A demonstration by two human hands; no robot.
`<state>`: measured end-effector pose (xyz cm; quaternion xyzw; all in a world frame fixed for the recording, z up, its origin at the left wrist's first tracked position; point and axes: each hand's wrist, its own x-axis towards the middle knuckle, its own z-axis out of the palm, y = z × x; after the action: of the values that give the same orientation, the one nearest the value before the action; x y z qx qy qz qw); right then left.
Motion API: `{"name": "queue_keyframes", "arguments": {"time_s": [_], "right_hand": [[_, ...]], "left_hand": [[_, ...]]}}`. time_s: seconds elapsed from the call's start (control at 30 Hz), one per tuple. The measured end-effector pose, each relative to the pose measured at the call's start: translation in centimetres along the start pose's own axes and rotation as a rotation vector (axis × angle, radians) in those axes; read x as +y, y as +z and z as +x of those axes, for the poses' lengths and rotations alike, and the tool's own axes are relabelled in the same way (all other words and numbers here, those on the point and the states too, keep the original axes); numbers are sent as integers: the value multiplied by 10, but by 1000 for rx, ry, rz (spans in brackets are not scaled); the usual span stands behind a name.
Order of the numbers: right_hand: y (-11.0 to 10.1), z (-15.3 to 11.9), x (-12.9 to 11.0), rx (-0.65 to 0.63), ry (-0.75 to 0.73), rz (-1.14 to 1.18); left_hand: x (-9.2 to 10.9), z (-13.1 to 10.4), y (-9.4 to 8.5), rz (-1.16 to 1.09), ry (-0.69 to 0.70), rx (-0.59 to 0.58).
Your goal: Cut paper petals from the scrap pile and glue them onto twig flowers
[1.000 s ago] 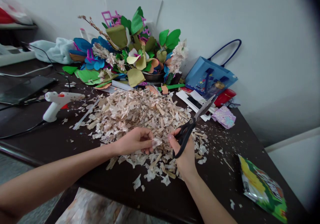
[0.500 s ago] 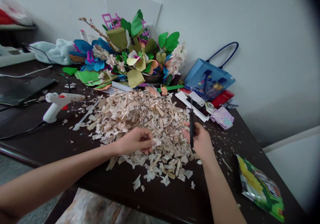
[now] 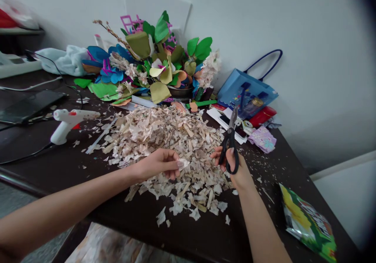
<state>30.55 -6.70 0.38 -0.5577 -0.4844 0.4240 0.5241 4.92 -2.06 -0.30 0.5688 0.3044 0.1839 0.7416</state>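
Observation:
Pinched between the thumb and fingers of my left hand is a small pale scrap, thin like paper or a dried petal. A pair of black-handled scissors is in my right hand, thumb through one loop, blades pointing up and away from me. Both hands are over the near side of a broad heap of pale, dry-looking scraps on the dark table. The scissors are apart from the scrap. Several loose scraps lie toward the table's front edge.
A white glue gun with a cord lies left of the heap. Behind stand colourful craft flowers and a blue bag. A phone lies near the bag. On the right is a green and yellow snack packet.
My right hand has turned, so the scissors now show their handle loops and blades broadside instead of edge-on. My left hand stays almost in place, still pinching the scrap.

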Motion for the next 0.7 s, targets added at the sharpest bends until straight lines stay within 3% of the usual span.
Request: {"name": "queue_keyframes", "arguments": {"time_s": [0.2, 0.47, 0.7], "right_hand": [[4, -2, -1, 52, -86, -13], [17, -11, -7, -82, -66, -20], [26, -16, -5, -129, -86, 6]], "left_hand": [[2, 0, 0, -55, 27, 41], [1, -2, -1, -51, 99, -18], [6, 8, 8, -94, 227, -42]]}}
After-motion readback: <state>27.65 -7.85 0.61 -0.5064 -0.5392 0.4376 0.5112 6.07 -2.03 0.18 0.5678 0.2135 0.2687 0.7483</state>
